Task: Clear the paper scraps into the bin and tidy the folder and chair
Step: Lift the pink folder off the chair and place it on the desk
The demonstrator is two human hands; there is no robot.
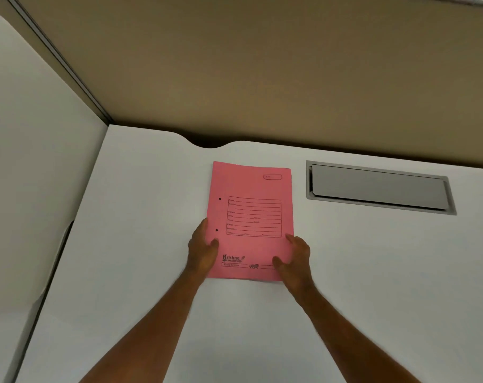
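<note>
Folder (251, 217), pink and closed, is lying flat on the white desk (372, 272), its near corners sitting in each grip, left hand (203, 251) and right hand (295, 258) pinching its side edges.

White desk (345, 272), grey cable hatch (378, 187), beige partition (262, 64).

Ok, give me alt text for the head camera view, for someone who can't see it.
Two bare hands, left hand and right hand, hold the near corners of a closed pink folder lying on a white desk. A grey cable hatch sits to its right.
</note>
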